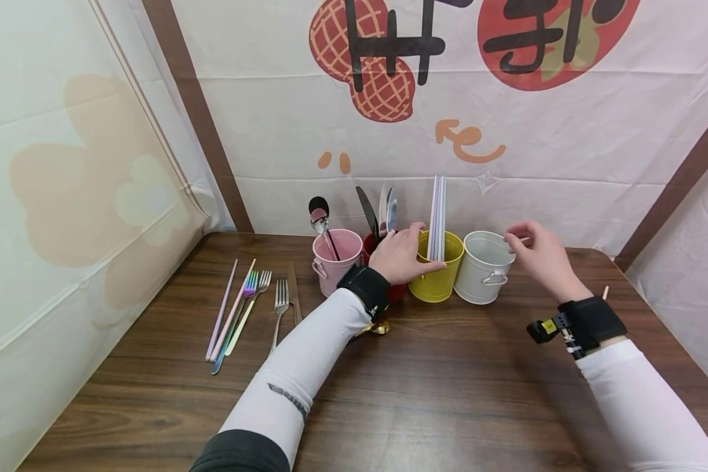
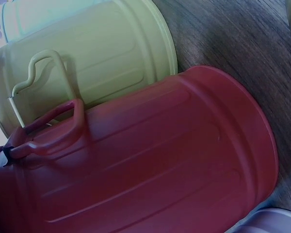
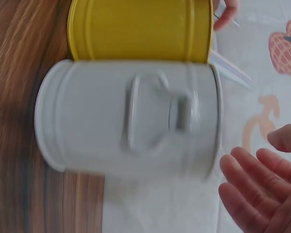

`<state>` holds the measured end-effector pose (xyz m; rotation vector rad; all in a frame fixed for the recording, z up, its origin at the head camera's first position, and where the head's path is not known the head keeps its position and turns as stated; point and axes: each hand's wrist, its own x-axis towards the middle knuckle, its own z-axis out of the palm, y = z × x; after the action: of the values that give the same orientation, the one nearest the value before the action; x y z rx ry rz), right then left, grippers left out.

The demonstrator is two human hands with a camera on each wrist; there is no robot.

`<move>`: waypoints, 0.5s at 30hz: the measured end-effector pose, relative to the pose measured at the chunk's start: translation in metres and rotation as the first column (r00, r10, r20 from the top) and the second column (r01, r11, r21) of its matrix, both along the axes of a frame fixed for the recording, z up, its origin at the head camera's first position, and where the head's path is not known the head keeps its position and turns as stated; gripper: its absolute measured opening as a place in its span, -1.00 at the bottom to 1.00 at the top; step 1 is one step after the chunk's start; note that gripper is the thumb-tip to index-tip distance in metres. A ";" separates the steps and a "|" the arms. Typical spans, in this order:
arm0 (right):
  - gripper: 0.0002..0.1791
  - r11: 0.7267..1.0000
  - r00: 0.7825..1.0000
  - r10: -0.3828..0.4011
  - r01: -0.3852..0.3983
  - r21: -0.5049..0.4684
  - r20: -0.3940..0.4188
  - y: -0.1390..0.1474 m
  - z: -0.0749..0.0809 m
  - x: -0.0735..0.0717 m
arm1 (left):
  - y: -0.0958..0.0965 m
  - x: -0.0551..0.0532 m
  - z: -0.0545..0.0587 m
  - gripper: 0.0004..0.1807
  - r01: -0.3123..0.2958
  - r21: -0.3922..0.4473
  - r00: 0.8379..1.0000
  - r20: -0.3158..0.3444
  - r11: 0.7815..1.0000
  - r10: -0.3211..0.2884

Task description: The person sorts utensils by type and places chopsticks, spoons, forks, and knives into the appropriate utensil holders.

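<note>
Four small metal buckets stand in a row at the back of the table. My left hand (image 1: 398,255) reaches over the red bucket (image 2: 150,155), its thumb and forefinger spread at the rim of the yellow bucket (image 1: 433,286). Upright knives (image 1: 367,208) stand in the red bucket, partly behind that hand. Pale straight sticks (image 1: 437,219) rise from the yellow one. Beside the rim of the white bucket (image 1: 480,278), my right hand (image 1: 544,262) hovers with loosely bent fingers; nothing shows between them in the right wrist view (image 3: 262,184).
Left of the red bucket, a pink bucket (image 1: 337,259) holds spoons (image 1: 318,216). Chopsticks (image 1: 221,314), several forks (image 1: 281,298) and a table knife (image 1: 295,295) lie at the left. A gold spoon (image 1: 381,328) lies below my left wrist. Printed cloth (image 1: 271,118) hangs behind the table.
</note>
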<state>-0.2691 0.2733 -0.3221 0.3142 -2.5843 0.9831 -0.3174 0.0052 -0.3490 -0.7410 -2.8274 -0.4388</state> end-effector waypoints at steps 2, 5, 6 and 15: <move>-0.67 1.000 0.999 -0.030 0.030 0.003 -0.034 0.012 -0.001 0.005 | 0.000 0.000 0.000 -0.04 -0.001 0.001 1.000 -0.001 1.000 0.001; -0.64 0.994 0.994 -0.102 0.104 0.043 -0.043 0.034 -0.004 0.016 | 0.001 0.001 0.000 -0.04 0.000 0.003 1.000 0.000 1.000 0.000; -0.63 0.988 0.991 -0.133 0.135 0.069 -0.030 0.042 -0.006 0.019 | 0.001 0.001 0.000 -0.04 0.001 0.004 1.000 0.003 1.000 -0.001; -0.54 0.870 0.904 -0.366 0.249 0.425 0.220 0.115 -0.032 0.051 | -0.001 0.000 -0.001 -0.04 -0.005 0.010 1.000 0.031 1.000 0.005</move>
<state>-0.2186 0.3882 -0.3541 -0.1721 -2.9684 0.4206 -0.3170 0.0041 -0.3495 -0.7310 -2.8529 -0.4676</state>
